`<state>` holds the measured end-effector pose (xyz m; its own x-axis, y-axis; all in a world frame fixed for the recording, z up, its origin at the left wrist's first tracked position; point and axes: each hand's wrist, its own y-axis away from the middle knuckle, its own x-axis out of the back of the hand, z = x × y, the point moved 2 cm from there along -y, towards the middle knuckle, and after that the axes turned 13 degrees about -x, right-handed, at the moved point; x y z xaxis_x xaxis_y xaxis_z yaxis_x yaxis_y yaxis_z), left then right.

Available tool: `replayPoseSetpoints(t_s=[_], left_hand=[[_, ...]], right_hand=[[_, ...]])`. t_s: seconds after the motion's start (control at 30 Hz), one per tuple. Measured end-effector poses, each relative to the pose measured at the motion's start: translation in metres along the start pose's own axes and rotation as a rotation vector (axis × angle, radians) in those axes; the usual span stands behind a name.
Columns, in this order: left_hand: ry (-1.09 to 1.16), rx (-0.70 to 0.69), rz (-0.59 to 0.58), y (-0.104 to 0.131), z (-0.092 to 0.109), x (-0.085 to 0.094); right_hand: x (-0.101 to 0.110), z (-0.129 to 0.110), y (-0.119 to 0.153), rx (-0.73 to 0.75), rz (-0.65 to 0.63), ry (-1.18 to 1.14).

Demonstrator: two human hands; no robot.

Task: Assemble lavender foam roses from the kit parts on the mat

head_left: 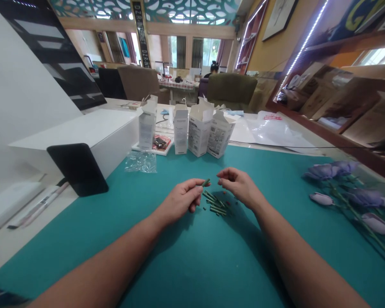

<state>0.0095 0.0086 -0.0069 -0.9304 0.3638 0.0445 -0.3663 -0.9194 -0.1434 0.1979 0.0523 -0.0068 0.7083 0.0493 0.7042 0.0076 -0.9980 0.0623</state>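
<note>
My left hand (183, 197) pinches a short green stem piece (206, 182) between thumb and fingertips, just above the teal mat (192, 256). To its right, my right hand (239, 185) hovers with thumb and index finger curved towards each other and a small gap between them; nothing can be made out in it. Between and below both hands lies a small pile of cut green stem pieces (216, 203), with a few tiny dark and reddish bits around it.
Several open white boxes (199, 130) stand along the mat's back edge, beside a crumpled clear plastic bag (141, 162). A black tablet-like object (78, 169) leans at left against a white box (112, 128). Purple flowers (367, 198) lie at right. Beyond are chairs and a person's head.
</note>
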Motion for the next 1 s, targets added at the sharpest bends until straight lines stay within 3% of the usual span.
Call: replayPoseSetpoints(t_s=[0.13, 0.27, 0.63, 1.0], left_hand=[[0.121, 0.012, 0.025, -0.001, -0.001, 0.001], [0.128, 0.018, 0.015, 0.001, 0.004, 0.001], [-0.120, -0.108, -0.070, 0.002, 0.010, 0.002], [-0.236, -0.160, -0.052, 0.005, 0.013, 0.000]], right_hand=[[0.004, -0.009, 0.012, -0.032, -0.142, -0.527], [0.003, -0.021, 0.024, -0.029, -0.150, -0.664], [-0.002, -0.042, 0.041, 0.031, -0.104, -0.630], [-0.007, -0.040, 0.042, 0.073, -0.066, -0.567]])
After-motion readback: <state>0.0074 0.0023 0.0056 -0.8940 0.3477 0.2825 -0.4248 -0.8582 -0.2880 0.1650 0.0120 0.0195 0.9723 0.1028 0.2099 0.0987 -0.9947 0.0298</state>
